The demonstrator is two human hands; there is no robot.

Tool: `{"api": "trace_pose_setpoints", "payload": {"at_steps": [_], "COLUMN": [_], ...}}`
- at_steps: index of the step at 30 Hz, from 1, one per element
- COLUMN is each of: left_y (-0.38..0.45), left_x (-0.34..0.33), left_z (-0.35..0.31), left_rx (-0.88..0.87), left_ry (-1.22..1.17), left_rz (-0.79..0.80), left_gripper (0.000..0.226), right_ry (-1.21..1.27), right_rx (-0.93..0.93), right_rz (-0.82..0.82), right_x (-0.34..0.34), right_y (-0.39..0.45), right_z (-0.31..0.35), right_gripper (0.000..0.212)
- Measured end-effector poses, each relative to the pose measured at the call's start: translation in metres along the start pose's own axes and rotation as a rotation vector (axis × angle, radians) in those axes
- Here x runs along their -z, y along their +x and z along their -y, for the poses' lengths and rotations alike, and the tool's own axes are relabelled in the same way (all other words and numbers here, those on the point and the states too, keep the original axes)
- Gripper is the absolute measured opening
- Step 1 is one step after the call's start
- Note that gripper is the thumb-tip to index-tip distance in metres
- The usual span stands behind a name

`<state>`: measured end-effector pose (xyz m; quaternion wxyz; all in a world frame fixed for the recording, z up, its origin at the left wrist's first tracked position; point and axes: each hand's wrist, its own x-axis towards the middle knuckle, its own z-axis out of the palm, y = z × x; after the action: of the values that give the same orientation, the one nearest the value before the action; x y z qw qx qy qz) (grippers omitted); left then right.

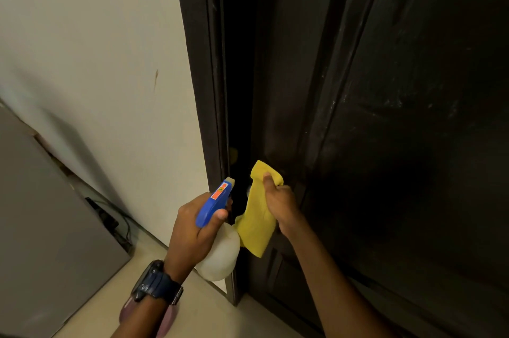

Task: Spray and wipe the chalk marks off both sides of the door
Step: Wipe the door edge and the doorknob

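The door (399, 117) filled the right half of the frame, dark and panelled, with faint pale smears of chalk (396, 102) across its upper middle panel. Its left edge stood just apart from the dark frame (203, 89), leaving a narrow black gap that ran from the top centre down to the lower centre. Left of the frame rose a cream wall (96, 62), and a grey panel (41, 227) leaned in the lower left corner with cables behind it. A strip of pale floor (192, 310) lay open between that panel and the door's foot.

The left hand (192, 230), at lower centre, gripped the spray bottle (217, 252) with fingers curled round its neck; the thumb lay over the blue head (213, 206) and the nozzle pointed up toward the gap beside the door's edge. Whether a finger sat on the trigger could not be told. A dark watch (155, 282) sat on that wrist.

The right hand (281, 202), just right of the bottle, pinched a yellow cloth (256, 216) between thumb and curled fingers, holding it against the door near its left edge. The cloth hung down below the hand, its lower corner touching or almost touching the bottle's white body. Above both hands the door's face and edge lay unobstructed.
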<state>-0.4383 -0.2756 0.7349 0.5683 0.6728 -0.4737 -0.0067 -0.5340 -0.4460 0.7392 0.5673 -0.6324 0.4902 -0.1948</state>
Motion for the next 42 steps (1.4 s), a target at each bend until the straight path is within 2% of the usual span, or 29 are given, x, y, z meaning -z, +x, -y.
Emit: {"api": "trace_pose_setpoints", "payload": {"at_steps": [4, 7, 9, 12, 15, 18, 21, 23, 25, 27, 29, 32, 35, 37, 39, 42], "left_y": [0.000, -0.002, -0.006, -0.014, -0.023, -0.035, -0.049, -0.060, -0.069, -0.076, -0.080, -0.082, -0.079, -0.079, -0.079, -0.080], "left_x": [0.006, 0.011, 0.015, 0.016, 0.016, 0.015, 0.015, 0.015, 0.012, 0.011, 0.010, 0.014, 0.026, 0.036, 0.046, 0.059], "left_z": [-0.001, -0.002, -0.001, -0.001, 0.000, -0.001, -0.001, 0.000, 0.002, 0.006, 0.007, 0.001, -0.005, -0.003, 0.000, 0.001], "left_rx": [0.006, 0.046, 0.057, 0.088, 0.128, 0.148, 0.187, 0.213, 0.254, 0.294, 0.342, 0.367, 0.375, 0.342, 0.323, 0.242], "left_ry": [0.028, 0.040, 0.042, 0.070, 0.080, 0.070, 0.121, 0.137, 0.145, 0.150, 0.148, 0.142, 0.122, 0.102, 0.079, 0.061], "left_rz": [-0.022, -0.036, -0.045, -0.051, -0.072, -0.090, -0.101, -0.104, -0.113, -0.122, -0.123, -0.117, -0.106, -0.100, -0.074, -0.019], "left_gripper": [0.068, 0.082, 0.084, 0.085, 0.083, 0.062, 0.055, 0.047, 0.042, 0.043, 0.044, 0.047, 0.066, 0.068, 0.070, 0.076], "right_ry": [-0.092, 0.210, 0.344, 0.315, 0.095, -0.121, -0.302, -0.321, -0.208, -0.263, -0.555, -1.079, -1.274, -1.220, -1.201, -1.444], "right_rx": [-0.002, -0.172, -0.213, -0.080, 0.095, 0.223, 0.292, 0.417, 0.610, 0.771, 0.860, 0.771, 0.705, 0.646, 0.627, 0.609], "right_rz": [-0.012, 0.110, 0.157, 0.093, 0.070, 0.035, -0.018, -0.104, -0.185, -0.237, -0.165, 0.105, 0.213, 0.240, 0.194, 0.053], "right_x": [0.005, 0.000, -0.007, -0.013, -0.008, 0.001, 0.018, 0.032, 0.041, 0.036, 0.018, -0.008, -0.009, -0.004, -0.003, -0.019], "right_y": [0.006, 0.002, -0.005, -0.015, -0.020, -0.022, -0.028, -0.034, -0.046, -0.052, -0.049, -0.047, -0.047, -0.044, -0.037, -0.034], "right_z": [0.002, 0.006, 0.006, 0.000, -0.003, -0.006, -0.005, -0.004, 0.005, 0.012, 0.010, -0.003, -0.002, 0.015, 0.032, 0.036], "right_gripper": [0.049, 0.039, 0.052, 0.058, 0.050, 0.042, 0.034, 0.031, 0.018, 0.036, 0.065, 0.100, 0.109, 0.093, 0.065, 0.044]}}
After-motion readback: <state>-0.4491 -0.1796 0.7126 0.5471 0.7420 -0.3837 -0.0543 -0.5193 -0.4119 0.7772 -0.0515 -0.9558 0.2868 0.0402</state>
